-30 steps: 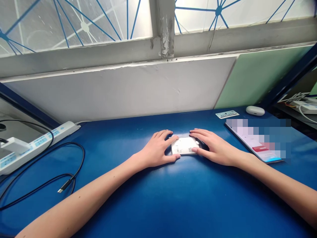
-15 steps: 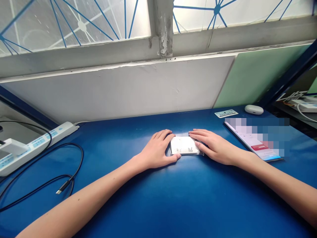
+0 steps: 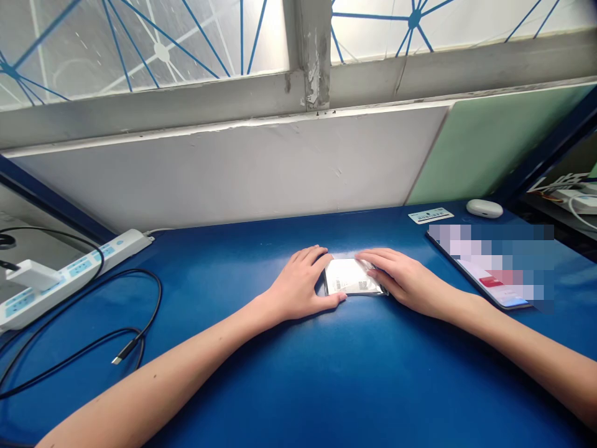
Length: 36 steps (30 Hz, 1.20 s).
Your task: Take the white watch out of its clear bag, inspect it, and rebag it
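A flat white rectangular packet (image 3: pixel 347 275) in clear plastic lies on the blue table, with small dark print near its front edge. My left hand (image 3: pixel 305 283) holds its left end, the thumb along the front edge and the fingers at the back left corner. At the other end, my right hand (image 3: pixel 396 274) has its fingers over the back right corner and its thumb bent in against the wrap. Both hands rest low at the tabletop. The packet's ends are partly hidden beneath the fingers.
On the left are a white power strip (image 3: pixel 79 270) with a plug and a looped black cable (image 3: pixel 158 298). A phone-like device (image 3: pixel 494 283), partly pixelated, lies right of my right hand. Behind it are a printed card (image 3: pixel 431 215) and a white earbud case (image 3: pixel 484 208). A wall borders the table's back.
The view has shifted slightly. My right fingers and thumb have drawn closer together at the packet's right end, and the packet tilts a little. My left hand keeps nearly the same pose.
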### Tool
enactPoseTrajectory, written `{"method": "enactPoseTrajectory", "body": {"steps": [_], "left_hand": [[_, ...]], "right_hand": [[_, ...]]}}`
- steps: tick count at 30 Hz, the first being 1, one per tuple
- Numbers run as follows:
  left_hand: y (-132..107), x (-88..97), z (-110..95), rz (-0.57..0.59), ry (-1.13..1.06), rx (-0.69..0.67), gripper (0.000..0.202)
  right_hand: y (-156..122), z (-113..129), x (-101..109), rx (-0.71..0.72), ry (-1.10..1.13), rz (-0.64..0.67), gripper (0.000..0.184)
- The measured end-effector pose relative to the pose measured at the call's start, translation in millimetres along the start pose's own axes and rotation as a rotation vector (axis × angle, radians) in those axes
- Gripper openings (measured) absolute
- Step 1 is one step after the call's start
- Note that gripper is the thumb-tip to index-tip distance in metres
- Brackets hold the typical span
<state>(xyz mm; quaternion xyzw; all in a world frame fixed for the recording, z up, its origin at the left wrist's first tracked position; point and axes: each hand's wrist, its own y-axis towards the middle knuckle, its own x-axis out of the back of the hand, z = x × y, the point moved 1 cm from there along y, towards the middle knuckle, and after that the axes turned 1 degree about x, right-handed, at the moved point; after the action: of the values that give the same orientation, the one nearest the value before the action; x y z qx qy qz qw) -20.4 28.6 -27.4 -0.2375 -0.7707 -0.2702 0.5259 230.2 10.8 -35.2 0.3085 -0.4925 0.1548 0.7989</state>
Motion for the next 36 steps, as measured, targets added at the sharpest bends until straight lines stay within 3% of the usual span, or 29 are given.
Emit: {"method": "enactPoseTrajectory", "body": {"steps": [7,15,23,31,36], "left_hand": [[-1,-0.7,1,0.019,0.039,-0.018,0.070],[0,1.3,-2,0.044,0.056,-0.019,0.063],[0,0.6,-1,0.021,0.008,-0.016,0.062],[-1,1.1,-2,0.023,-0.022,-0.007,0.058],[0,1.2,-3,0.008,-0.020,-0.003,0.059]], "right_hand": [[-1,-1,4,-0.069,0.034,0.058,0.061],[-1,-4,0,-0.067,0.025,0.094,0.060],[-2,-1,1,0.024,-0.098,0.111,0.063],[-4,-14,-7,-0.074,0.046,0.000,0.056],[-5,-19,-9,0.046,0.017,0.040,0.052]]}}
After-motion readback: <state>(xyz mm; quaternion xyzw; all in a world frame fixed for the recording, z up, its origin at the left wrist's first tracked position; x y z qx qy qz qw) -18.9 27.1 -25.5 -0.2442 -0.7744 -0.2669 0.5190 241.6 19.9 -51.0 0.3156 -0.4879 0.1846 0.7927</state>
